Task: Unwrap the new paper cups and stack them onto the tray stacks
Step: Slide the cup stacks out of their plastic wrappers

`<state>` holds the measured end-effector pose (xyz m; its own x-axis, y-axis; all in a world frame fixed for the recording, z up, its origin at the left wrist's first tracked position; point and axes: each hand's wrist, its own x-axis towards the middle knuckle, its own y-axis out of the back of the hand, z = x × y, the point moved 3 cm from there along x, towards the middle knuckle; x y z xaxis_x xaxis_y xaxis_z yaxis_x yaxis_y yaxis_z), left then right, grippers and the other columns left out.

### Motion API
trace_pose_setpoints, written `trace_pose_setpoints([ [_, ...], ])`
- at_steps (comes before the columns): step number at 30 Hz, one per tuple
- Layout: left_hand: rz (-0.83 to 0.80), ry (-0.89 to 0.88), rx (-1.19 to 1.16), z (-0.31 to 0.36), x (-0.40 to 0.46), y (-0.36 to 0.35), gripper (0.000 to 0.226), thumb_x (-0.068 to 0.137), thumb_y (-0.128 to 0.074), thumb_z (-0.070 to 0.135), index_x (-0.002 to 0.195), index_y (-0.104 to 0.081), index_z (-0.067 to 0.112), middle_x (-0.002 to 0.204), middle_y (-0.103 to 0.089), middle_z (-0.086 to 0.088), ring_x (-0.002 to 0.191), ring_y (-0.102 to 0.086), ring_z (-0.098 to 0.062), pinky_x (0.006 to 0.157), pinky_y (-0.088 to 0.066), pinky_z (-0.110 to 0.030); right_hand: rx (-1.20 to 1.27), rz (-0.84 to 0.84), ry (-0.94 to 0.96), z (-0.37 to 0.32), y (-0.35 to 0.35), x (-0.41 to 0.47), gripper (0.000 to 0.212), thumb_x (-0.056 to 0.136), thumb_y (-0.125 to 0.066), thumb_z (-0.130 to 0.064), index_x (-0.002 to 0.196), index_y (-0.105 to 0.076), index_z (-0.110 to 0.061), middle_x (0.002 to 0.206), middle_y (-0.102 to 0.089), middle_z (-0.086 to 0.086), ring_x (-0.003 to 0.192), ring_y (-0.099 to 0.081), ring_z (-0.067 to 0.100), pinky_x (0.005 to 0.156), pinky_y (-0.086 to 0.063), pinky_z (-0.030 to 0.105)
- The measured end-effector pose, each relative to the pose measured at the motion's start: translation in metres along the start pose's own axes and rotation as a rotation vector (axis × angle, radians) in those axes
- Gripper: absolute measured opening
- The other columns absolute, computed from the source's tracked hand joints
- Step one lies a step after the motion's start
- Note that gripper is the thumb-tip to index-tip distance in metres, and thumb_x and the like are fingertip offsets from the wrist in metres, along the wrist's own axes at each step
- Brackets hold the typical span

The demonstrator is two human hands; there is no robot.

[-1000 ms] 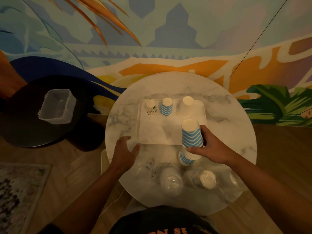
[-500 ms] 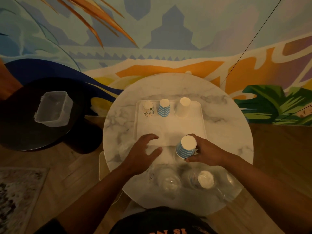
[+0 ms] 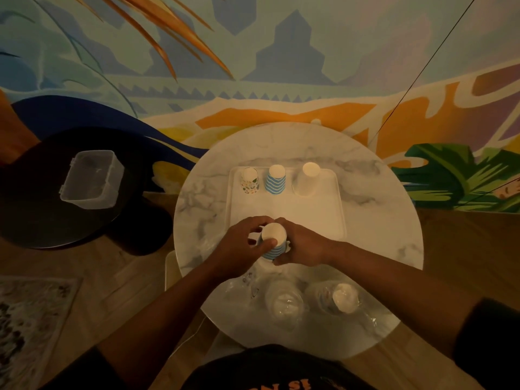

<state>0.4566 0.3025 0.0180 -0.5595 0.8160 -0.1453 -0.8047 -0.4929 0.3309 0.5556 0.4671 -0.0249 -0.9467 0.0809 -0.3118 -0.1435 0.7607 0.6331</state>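
Clearly midway: both the left hand [image 3: 239,246] and right hand [image 3: 302,244] gripped the striped cups [image 3: 273,241] at the tray's [image 3: 318,212] near edge, while wrapped cups [image 3: 315,301] waited nearer on the desk [image 3: 377,220].

Dim room: painted mural wall [image 3: 281,52], wood floor [image 3: 464,235], round marble table [image 3: 380,220].

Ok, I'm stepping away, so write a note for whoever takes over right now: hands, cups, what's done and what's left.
Left hand and right hand both grip the blue striped cups, upside down at the tray's near edge.
On the tray: patterned stack, blue striped stack, white stack.
Done: these cups are unwrapped.
Left: put them on the blue striped stack, then unwrap the wrapped cups at the table's near edge.
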Motion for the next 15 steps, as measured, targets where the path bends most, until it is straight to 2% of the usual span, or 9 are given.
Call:
trace_pose_setpoints([
  [4, 0.012, 0.041, -0.033, -0.003, -0.002, 0.021, 0.04, 0.088, -0.078, 0.018, 0.121, -0.06, 0.031, 0.116, -0.064, 0.017, 0.105, -0.061, 0.008, 0.082, -0.055, -0.017, -0.003, 0.012, 0.019, -0.014, -0.006, 0.018, 0.081, 0.068, -0.093, -0.031, 0.133, -0.046, -0.02, 0.124, -0.057, -0.003, 0.109, -0.058, 0.014, 0.095, -0.052, 0.039],
  [8, 0.004, 0.063, 0.011, -0.005, -0.002, 0.033, 0.039, 0.091, -0.075, 0.017, 0.123, -0.057, 0.031, 0.116, -0.061, 0.02, 0.103, -0.056, 0.019, 0.077, -0.049, -0.005, -0.025, -0.002, 0.014, -0.022, -0.012, 0.027, 0.082, 0.067, -0.092, -0.038, 0.133, -0.045, -0.023, 0.125, -0.057, -0.001, 0.111, -0.058, 0.018, 0.095, -0.052, 0.044],
  [12, -0.014, 0.059, 0.044, -0.007, -0.005, 0.032, 0.039, 0.091, -0.074, 0.022, 0.122, -0.056, 0.038, 0.117, -0.06, 0.023, 0.107, -0.057, 0.015, 0.081, -0.051, -0.01, -0.051, -0.064, -0.036, -0.018, -0.013, 0.025, 0.087, 0.068, -0.091, -0.039, 0.138, -0.041, -0.022, 0.129, -0.054, 0.001, 0.114, -0.056, 0.019, 0.098, -0.05, 0.045],
  [15, 0.002, 0.001, 0.124, -0.003, -0.009, 0.031, 0.041, 0.091, -0.074, 0.026, 0.121, -0.054, 0.046, 0.122, -0.057, 0.029, 0.114, -0.055, 0.008, 0.091, -0.048, -0.015, -0.101, -0.166, -0.107, -0.02, -0.002, 0.013, 0.097, 0.073, -0.088, -0.04, 0.15, -0.032, -0.022, 0.14, -0.05, 0.003, 0.121, -0.053, 0.019, 0.103, -0.047, 0.036],
])
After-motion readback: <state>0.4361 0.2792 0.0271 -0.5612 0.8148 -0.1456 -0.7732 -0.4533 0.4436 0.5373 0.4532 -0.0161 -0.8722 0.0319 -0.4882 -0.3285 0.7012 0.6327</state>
